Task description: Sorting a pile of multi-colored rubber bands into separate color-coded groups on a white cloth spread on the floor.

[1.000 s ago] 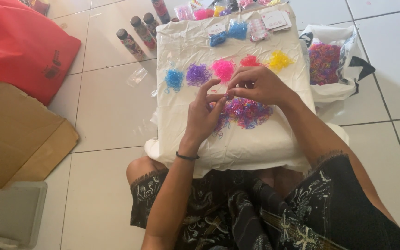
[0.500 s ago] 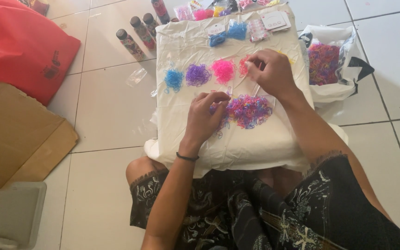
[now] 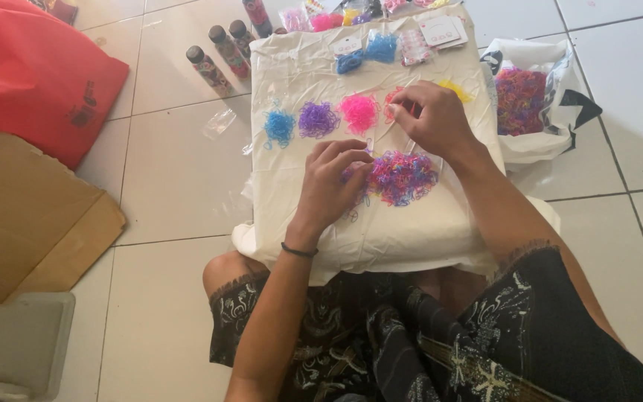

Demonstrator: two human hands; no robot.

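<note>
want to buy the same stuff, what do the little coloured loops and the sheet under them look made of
Mixed loop pile: tiny thin rings in glossy bright colours, probably rubber or silicone bands; too small to be sure. Cream sheet: soft, matte, creased and draped over the edges, likely cloth or thin non-woven fabric. The left hand rests on the pile.

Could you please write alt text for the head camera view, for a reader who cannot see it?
A seated person sorts tiny elastic bands on a cream cloth: the left hand rests on a mixed-colour pile, the right hand is at the red pile, beside blue, purple and pink ones.
</note>
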